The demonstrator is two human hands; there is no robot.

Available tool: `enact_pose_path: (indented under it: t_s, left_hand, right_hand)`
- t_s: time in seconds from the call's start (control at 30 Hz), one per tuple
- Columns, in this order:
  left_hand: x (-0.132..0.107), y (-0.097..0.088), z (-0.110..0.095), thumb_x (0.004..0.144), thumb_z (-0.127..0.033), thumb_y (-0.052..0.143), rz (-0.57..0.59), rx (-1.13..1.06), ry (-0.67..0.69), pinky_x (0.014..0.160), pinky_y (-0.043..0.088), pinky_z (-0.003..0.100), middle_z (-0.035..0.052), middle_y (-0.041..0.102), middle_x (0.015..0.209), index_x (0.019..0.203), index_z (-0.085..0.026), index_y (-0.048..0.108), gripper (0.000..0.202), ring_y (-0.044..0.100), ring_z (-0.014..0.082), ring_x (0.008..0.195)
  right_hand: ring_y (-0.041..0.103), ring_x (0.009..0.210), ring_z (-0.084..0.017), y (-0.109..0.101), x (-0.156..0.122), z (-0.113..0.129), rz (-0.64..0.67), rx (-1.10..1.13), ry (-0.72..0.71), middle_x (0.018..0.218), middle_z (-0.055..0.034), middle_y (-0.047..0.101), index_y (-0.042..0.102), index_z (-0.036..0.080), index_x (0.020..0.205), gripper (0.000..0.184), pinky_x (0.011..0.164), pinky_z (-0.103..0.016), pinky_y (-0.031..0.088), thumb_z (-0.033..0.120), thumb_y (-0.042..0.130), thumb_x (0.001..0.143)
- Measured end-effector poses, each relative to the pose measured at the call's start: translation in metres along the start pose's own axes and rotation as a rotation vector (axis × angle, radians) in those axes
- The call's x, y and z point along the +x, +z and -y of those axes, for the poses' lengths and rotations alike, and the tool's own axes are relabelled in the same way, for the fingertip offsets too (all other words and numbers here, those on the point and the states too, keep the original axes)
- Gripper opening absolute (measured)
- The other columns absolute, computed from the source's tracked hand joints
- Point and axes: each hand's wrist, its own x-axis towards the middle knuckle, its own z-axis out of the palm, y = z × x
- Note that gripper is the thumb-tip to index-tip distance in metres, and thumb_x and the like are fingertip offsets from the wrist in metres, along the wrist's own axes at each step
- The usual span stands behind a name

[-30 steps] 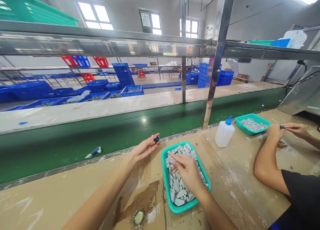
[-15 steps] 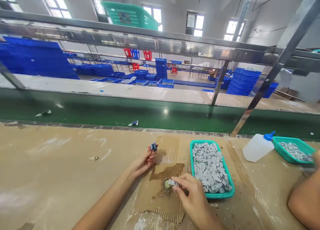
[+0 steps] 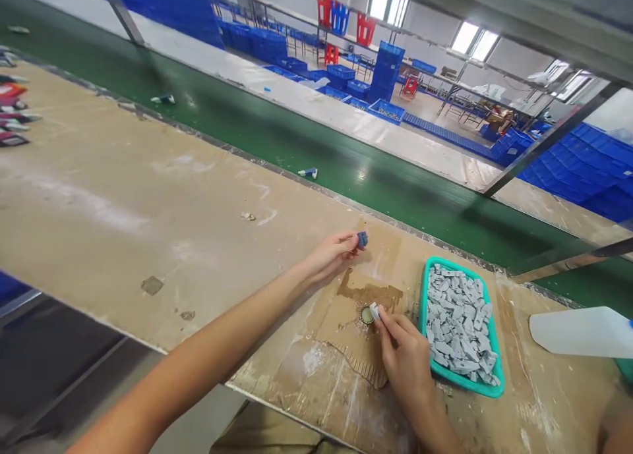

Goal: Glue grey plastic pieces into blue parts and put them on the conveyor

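My left hand (image 3: 332,254) pinches a small dark blue part (image 3: 362,238) at its fingertips, held just above the bench. My right hand (image 3: 401,354) is closed on a small grey piece (image 3: 374,311), with the piece's end touching a little round cap of glue (image 3: 366,315) on a stained sheet of cardboard (image 3: 346,335). Just right of that hand lies a teal tray (image 3: 428,269) filled with several grey pieces (image 3: 457,315).
A white squeeze bottle (image 3: 583,332) lies at the right edge. Beyond the bench runs a green conveyor belt (image 3: 277,134) with small parts (image 3: 307,172) on it. Coloured items (image 3: 14,105) lie at the far left. Blue crates (image 3: 588,164) are stacked behind.
My view swung left and down. My right hand left the tray with a grey piece and brought it to the glue cap. The person at the right is out of view.
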Motion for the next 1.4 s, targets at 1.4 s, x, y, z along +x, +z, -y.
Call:
enact_pose_path:
  t_s: [1.4]
  left_hand:
    - [-0.035,0.037,0.032,0.063,-0.009,0.07,0.26,0.358,-0.162,0.073,0.051,0.026,0.0049,0.071,0.075,0.081,-0.013,0.066,0.019,0.065,0.0144,0.071]
  right_hand:
    - [0.062,0.07,-0.014,-0.032,0.01,0.022,-0.276,0.038,-0.053,0.084,-0.0029,0.066,0.068,0.028,0.121,0.034,0.062,-0.026,0.052,0.012,0.059,0.092]
